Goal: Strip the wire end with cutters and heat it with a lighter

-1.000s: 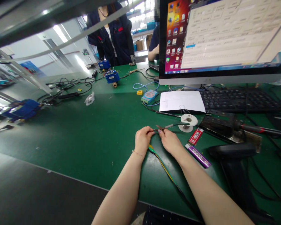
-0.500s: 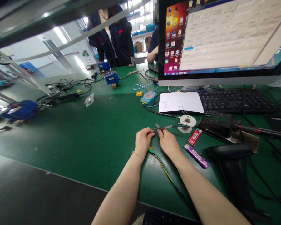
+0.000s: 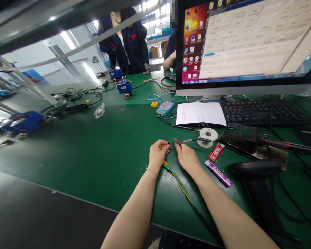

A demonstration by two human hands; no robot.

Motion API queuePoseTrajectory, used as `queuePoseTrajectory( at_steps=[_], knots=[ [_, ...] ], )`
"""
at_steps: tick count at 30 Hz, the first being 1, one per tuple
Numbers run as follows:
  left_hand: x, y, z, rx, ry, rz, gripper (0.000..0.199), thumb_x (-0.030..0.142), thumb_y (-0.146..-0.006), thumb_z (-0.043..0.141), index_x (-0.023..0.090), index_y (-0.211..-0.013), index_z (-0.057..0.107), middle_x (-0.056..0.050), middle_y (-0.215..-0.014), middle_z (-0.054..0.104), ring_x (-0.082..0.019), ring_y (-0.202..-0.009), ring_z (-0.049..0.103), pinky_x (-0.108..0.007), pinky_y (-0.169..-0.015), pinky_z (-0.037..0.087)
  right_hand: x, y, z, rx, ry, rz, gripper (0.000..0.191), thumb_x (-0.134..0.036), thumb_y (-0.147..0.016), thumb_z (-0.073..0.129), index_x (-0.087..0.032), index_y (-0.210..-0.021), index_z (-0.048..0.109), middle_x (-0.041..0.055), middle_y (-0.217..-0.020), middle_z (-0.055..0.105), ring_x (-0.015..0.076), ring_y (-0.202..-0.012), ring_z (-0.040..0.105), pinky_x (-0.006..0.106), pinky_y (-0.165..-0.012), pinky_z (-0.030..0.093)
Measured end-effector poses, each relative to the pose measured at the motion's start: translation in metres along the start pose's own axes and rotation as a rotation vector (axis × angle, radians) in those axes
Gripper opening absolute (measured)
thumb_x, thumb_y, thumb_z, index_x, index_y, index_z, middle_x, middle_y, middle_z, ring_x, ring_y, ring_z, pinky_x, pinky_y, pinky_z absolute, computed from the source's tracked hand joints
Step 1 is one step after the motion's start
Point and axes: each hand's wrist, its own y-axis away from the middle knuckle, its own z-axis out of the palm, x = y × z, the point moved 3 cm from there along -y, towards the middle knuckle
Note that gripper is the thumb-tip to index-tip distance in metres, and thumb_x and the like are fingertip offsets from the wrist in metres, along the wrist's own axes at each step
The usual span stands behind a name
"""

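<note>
My left hand (image 3: 158,154) is closed in a pinch, with a tiny dark piece at its fingertips, too small to name. Just to its right, my right hand (image 3: 187,157) is wrapped round a pair of pliers (image 3: 187,140), whose jaws point left toward the pinched piece. Green and yellow wires (image 3: 180,185) run from beside my left wrist down between my forearms. Near the pliers' handle end stands a white spool (image 3: 208,134).
Right of my hands lie a red packet (image 3: 216,152), a purple packet (image 3: 218,174) and a black scanner (image 3: 256,169). Behind are white paper (image 3: 199,113), a keyboard (image 3: 264,112) and a monitor (image 3: 243,90). A person (image 3: 126,41) stands across the green table (image 3: 93,148).
My left hand has shifted slightly left, away from the pliers, and the gap between my hands is a little wider. My right hand keeps its hold on the pliers.
</note>
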Motion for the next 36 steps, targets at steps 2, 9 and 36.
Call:
queuePoseTrajectory(
  at_steps=[2, 9, 36],
  knots=[
    [-0.0005, 0.0002, 0.0001, 0.001, 0.011, 0.009, 0.008, 0.008, -0.071, 0.062, 0.012, -0.072, 0.055, 0.007, -0.053, 0.054, -0.006, -0.048, 0.054, -0.018, -0.050, 0.046, 0.0000, -0.0001, 0.0009, 0.000, 0.004, -0.009, 0.031, -0.033, -0.095, 0.032, -0.015, -0.097, 0.057, 0.0140, -0.099, 0.063, 0.0246, -0.094, 0.059, 0.028, -0.074, 0.039],
    [-0.0026, -0.0007, -0.0001, -0.006, 0.013, 0.057, 0.007, 0.011, -0.068, 0.063, 0.013, -0.069, 0.056, 0.006, -0.053, 0.055, -0.006, -0.048, 0.052, -0.017, -0.050, 0.043, 0.0003, 0.0005, 0.0028, 0.005, 0.014, -0.042, 0.031, -0.032, -0.095, 0.032, -0.015, -0.096, 0.057, 0.0134, -0.095, 0.064, 0.0246, -0.092, 0.060, 0.028, -0.071, 0.039],
    [0.0013, 0.0019, -0.0021, -0.016, -0.147, 0.186, 0.006, 0.015, -0.065, 0.059, 0.018, -0.061, 0.058, 0.006, -0.053, 0.055, -0.009, -0.051, 0.049, -0.020, -0.053, 0.040, -0.0023, 0.0041, 0.0055, 0.016, 0.046, -0.002, 0.033, -0.034, -0.094, 0.030, -0.014, -0.100, 0.056, 0.0136, -0.091, 0.064, 0.0235, -0.089, 0.061, 0.029, -0.074, 0.041]
  ],
)
